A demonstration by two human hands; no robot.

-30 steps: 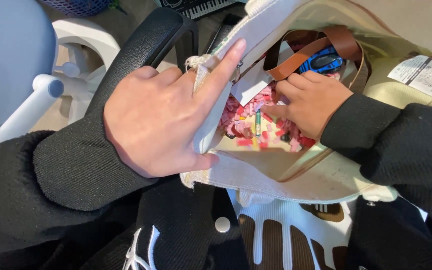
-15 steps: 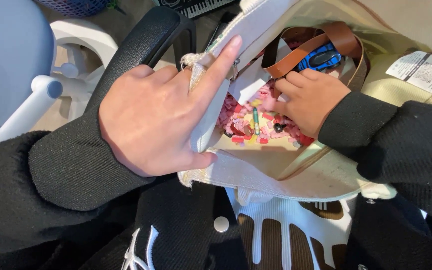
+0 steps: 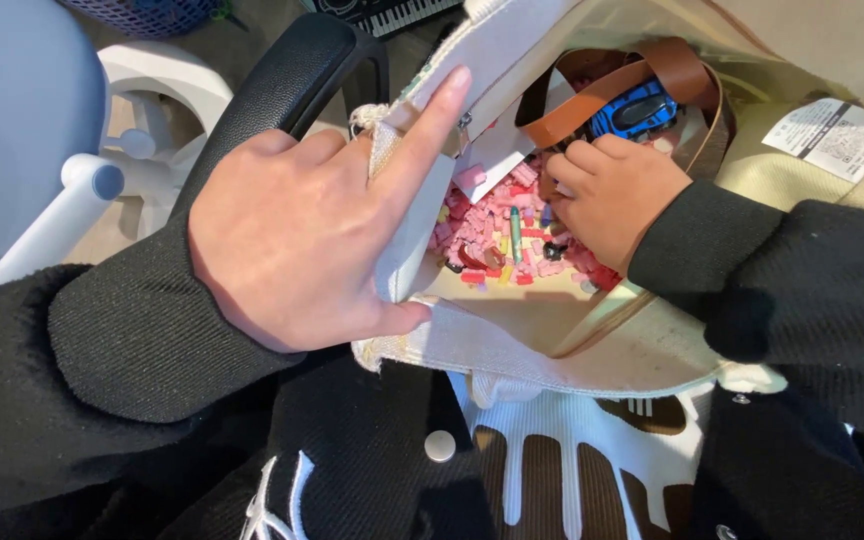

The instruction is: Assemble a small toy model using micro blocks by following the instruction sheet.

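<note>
A cream canvas tote bag (image 3: pixel 552 345) rests on my lap, its mouth held wide. My left hand (image 3: pixel 302 240) grips the bag's left rim, with the index finger stretched along the cloth. My right hand (image 3: pixel 612 200) reaches down inside the bag, fingers curled among a heap of small pink building bricks (image 3: pixel 482 225); whether it holds any is hidden. A blue toy car (image 3: pixel 637 112) lies just behind that hand, under the bag's brown leather straps (image 3: pixel 602 85).
A black chair armrest (image 3: pixel 277 90) runs behind my left hand, with a white and grey chair (image 3: pixel 72 150) to the left. A keyboard's keys (image 3: pixel 382 12) show at the top. A white printed label (image 3: pixel 832 130) lies on the bag at right.
My right hand has shifted slightly deeper among the bricks. My left hand has kept its hold on the rim.
</note>
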